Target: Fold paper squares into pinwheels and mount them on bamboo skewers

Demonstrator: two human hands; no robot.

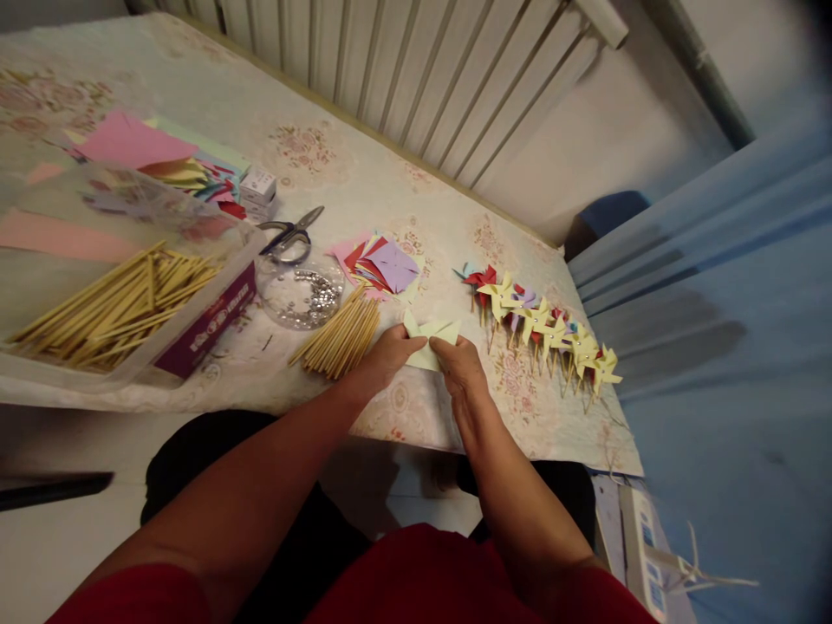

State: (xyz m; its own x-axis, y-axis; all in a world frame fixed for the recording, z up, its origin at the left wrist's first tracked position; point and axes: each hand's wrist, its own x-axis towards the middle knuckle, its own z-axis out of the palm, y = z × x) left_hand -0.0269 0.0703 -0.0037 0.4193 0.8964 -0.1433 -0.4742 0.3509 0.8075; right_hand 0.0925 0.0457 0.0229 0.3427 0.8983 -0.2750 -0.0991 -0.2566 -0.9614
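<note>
A pale yellow-green paper sheet, with cut points folding at its top, is held between my two hands above the front of the table. My left hand pinches its left side, thumb on top. On its right side my right hand grips it the same way, the thumb tips close together. Left of my left hand lies a bundle of thin wooden sticks. Just beyond it sits a stack of coloured paper pieces. To the right rests a row of finished paper pinwheels on sticks.
A clear plastic bin with many sticks stands at the left. Beside it are scissors, a round clear dish of metal pins, small boxes and pink paper. A radiator and blue curtain border the table.
</note>
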